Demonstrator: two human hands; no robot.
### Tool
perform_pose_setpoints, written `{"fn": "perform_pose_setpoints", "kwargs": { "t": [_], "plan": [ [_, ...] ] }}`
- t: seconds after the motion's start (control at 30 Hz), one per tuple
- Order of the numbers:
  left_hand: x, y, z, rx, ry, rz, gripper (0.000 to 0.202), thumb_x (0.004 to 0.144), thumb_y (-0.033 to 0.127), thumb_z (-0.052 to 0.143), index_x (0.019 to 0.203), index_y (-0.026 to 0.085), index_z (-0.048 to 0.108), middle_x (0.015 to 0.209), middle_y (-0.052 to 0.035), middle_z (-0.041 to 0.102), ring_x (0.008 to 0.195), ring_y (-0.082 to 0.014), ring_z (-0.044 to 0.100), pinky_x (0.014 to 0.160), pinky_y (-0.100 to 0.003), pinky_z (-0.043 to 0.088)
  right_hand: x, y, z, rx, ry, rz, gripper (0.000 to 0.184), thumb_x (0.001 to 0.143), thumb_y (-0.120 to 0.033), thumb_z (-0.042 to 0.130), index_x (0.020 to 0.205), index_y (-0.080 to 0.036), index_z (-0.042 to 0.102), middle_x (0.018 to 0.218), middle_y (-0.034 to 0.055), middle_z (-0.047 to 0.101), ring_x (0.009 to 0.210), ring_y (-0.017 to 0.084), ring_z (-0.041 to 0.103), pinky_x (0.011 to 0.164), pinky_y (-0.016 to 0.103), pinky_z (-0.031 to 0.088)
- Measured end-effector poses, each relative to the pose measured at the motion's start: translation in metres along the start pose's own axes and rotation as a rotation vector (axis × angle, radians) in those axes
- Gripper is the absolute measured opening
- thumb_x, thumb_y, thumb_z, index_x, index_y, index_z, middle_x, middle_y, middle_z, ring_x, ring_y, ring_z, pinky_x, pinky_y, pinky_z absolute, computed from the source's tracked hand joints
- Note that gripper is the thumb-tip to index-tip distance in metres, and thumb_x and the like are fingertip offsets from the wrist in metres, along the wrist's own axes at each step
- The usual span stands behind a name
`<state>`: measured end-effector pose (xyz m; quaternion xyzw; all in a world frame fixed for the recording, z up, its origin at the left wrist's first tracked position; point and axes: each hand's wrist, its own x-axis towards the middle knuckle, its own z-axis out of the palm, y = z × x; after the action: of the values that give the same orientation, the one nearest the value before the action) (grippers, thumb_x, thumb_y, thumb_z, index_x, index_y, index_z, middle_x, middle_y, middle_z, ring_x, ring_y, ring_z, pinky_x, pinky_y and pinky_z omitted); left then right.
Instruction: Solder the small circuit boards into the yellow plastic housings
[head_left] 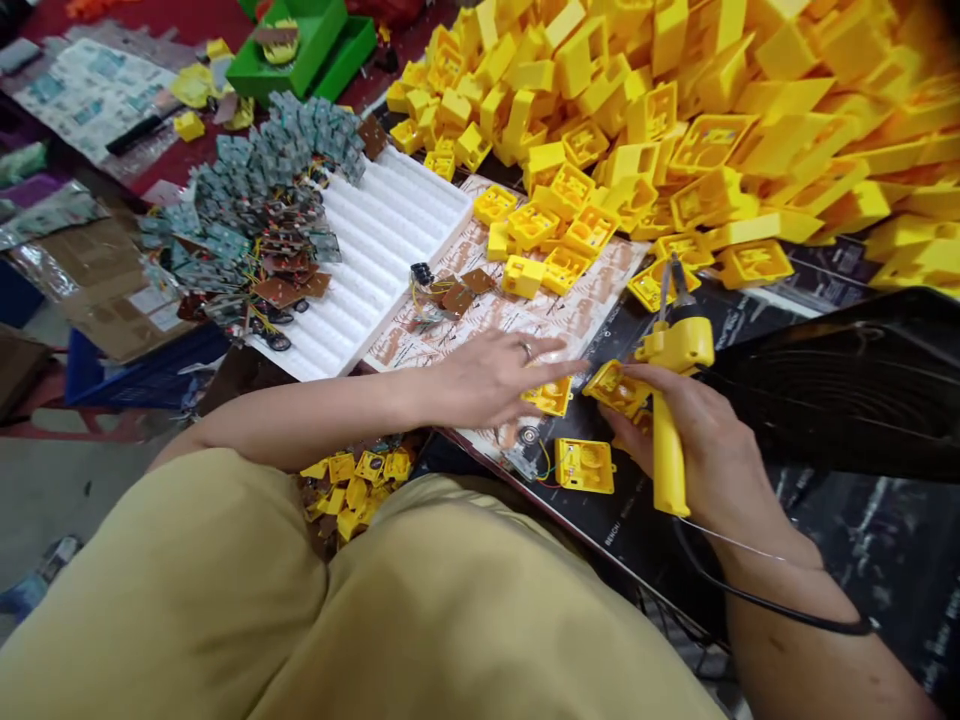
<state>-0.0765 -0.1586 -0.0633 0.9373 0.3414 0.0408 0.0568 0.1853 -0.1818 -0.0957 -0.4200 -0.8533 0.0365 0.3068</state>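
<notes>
My left hand (495, 375) lies over the printed sheet (480, 310), fingers stretched toward a small yellow plastic housing (551, 397) that its fingertips touch. My right hand (694, 440) grips a yellow soldering iron (670, 420) by its handle, tip pointing away from me, and its fingers also pinch another yellow housing (615, 386). A third housing with wires (583, 466) lies just below, between my hands. The iron's black cord (765, 600) runs along my right forearm.
A huge heap of yellow housings (675, 110) fills the far right. A white ribbed tray (379, 250) and a pile of circuit boards (247, 210) lie left. A green bin (307, 45) stands at the back. More yellow parts (356, 485) sit by my lap.
</notes>
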Motion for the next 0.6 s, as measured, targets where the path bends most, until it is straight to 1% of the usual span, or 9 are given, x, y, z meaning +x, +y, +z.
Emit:
{"fn": "perform_pose_setpoints", "kwargs": {
  "t": [0.07, 0.1, 0.13, 0.2, 0.27, 0.33, 0.47, 0.53, 0.6],
  "plan": [
    [-0.008, -0.016, -0.018, 0.100, 0.081, -0.160, 0.036, 0.097, 0.039, 0.050, 0.121, 0.017, 0.064, 0.129, -0.0132, 0.064, 0.114, -0.0276, 0.059, 0.094, -0.043, 0.047, 0.000, 0.000, -0.003, -0.012, 0.023, 0.014, 0.039, 0.089, -0.036, 0.065, 0.124, -0.026, 0.054, 0.101, 0.0080, 0.069, 0.084, 0.027, 0.067, 0.077, 0.043, 0.058],
    [-0.011, -0.025, -0.028, 0.158, 0.083, -0.269, 0.032, 0.098, 0.037, 0.046, 0.114, 0.018, 0.067, 0.120, -0.0107, 0.068, 0.110, -0.0275, 0.060, 0.092, -0.044, 0.046, 0.000, -0.001, -0.003, -0.015, 0.031, 0.023, 0.039, 0.088, -0.035, 0.066, 0.125, -0.027, 0.054, 0.102, 0.0078, 0.069, 0.085, 0.026, 0.067, 0.079, 0.044, 0.058],
    [-0.013, -0.033, -0.037, 0.221, 0.062, -0.356, 0.031, 0.097, 0.039, 0.047, 0.105, 0.018, 0.069, 0.112, -0.0097, 0.070, 0.107, -0.0280, 0.061, 0.092, -0.046, 0.045, 0.000, -0.002, -0.003, -0.015, 0.038, 0.030, 0.040, 0.089, -0.034, 0.066, 0.126, -0.028, 0.053, 0.102, 0.0072, 0.069, 0.086, 0.026, 0.067, 0.080, 0.043, 0.058],
    [-0.015, -0.045, -0.049, 0.350, -0.018, -0.447, 0.036, 0.094, 0.048, 0.051, 0.092, 0.016, 0.069, 0.099, -0.0090, 0.070, 0.104, -0.0283, 0.060, 0.091, -0.047, 0.044, 0.000, -0.003, -0.002, -0.015, 0.052, 0.035, 0.039, 0.090, -0.032, 0.065, 0.126, -0.029, 0.054, 0.103, 0.0060, 0.069, 0.087, 0.024, 0.068, 0.081, 0.041, 0.058],
    [-0.014, -0.050, -0.050, 0.449, -0.061, -0.438, 0.044, 0.090, 0.057, 0.055, 0.090, 0.015, 0.067, 0.090, -0.0079, 0.070, 0.098, -0.0259, 0.060, 0.091, -0.046, 0.044, 0.001, -0.004, -0.001, -0.016, 0.075, 0.022, 0.037, 0.089, -0.033, 0.066, 0.125, -0.027, 0.056, 0.102, 0.0054, 0.070, 0.085, 0.023, 0.068, 0.079, 0.039, 0.058],
    [-0.013, -0.051, -0.043, 0.500, -0.056, -0.419, 0.045, 0.090, 0.057, 0.054, 0.089, 0.014, 0.066, 0.083, -0.0056, 0.069, 0.090, -0.0213, 0.059, 0.091, -0.044, 0.044, 0.002, -0.006, -0.001, -0.022, 0.091, 0.000, 0.037, 0.088, -0.035, 0.068, 0.122, -0.024, 0.058, 0.100, 0.0050, 0.070, 0.082, 0.021, 0.068, 0.077, 0.037, 0.059],
    [-0.010, -0.058, -0.032, 0.414, -0.136, -0.444, 0.026, 0.090, 0.033, 0.054, 0.072, 0.018, 0.065, 0.070, -0.0042, 0.067, 0.080, -0.0192, 0.058, 0.086, -0.043, 0.043, 0.004, -0.010, -0.007, -0.042, 0.081, -0.031, 0.040, 0.086, -0.028, 0.069, 0.124, -0.025, 0.057, 0.101, 0.0054, 0.071, 0.081, 0.021, 0.069, 0.074, 0.034, 0.058],
    [-0.007, -0.064, -0.037, 0.316, -0.183, -0.426, 0.023, 0.088, 0.027, 0.052, 0.072, 0.019, 0.066, 0.075, -0.0058, 0.069, 0.082, -0.0216, 0.061, 0.081, -0.041, 0.043, 0.006, -0.014, -0.011, -0.043, 0.078, -0.050, 0.041, 0.086, -0.025, 0.068, 0.126, -0.026, 0.056, 0.098, 0.0056, 0.071, 0.076, 0.022, 0.069, 0.070, 0.034, 0.058],
    [-0.003, -0.071, -0.046, 0.239, -0.157, -0.419, 0.024, 0.090, 0.026, 0.049, 0.077, 0.018, 0.068, 0.090, -0.0075, 0.072, 0.088, -0.0213, 0.063, 0.078, -0.037, 0.044, 0.007, -0.019, -0.014, -0.036, 0.080, -0.074, 0.039, 0.087, -0.025, 0.067, 0.125, -0.024, 0.056, 0.095, 0.0076, 0.071, 0.072, 0.023, 0.069, 0.065, 0.034, 0.058]
  ]
}}
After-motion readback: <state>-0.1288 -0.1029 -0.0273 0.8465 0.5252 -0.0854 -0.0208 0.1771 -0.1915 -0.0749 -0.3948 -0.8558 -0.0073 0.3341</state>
